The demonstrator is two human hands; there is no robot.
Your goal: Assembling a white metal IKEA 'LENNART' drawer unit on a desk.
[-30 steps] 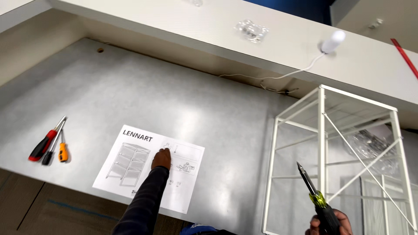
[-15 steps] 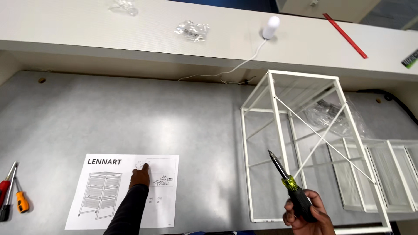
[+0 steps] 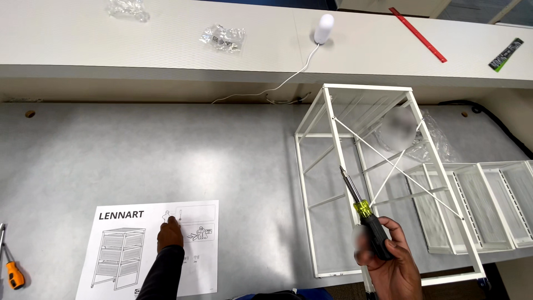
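Left hand: the left hand (image 3: 169, 236) is closed to a pointing fist, grasping nothing, its forefinger tip pressed on a small diagram at the top of the white printed instruction sheet (image 3: 191, 261).
Instruction sheet: lies flat near the front edge of the grey worktop (image 3: 166, 155), left of centre.
Right hand: the right hand (image 3: 391, 261) is wrapped fully round the black grip of a screwdriver with a clear yellow collar and steel shaft (image 3: 363, 214); the shaft points up and to the left.
White wire drawer frame: the frame (image 3: 383, 178) lies on its side on the right part of the worktop, its crossed bracing wires uppermost; the screwdriver tip hovers over its left half, contact not discernible.
White mesh baskets: the baskets (image 3: 483, 203) sit just beside the frame, toward the right edge.
Spare tool: an orange-handled screwdriver (image 3: 12, 272) lies at the front left corner.
Advice: the finger should hold its place on the diagram while the pictured fastener is matched against the frame, with the driver tip held clear of the bracing wires.
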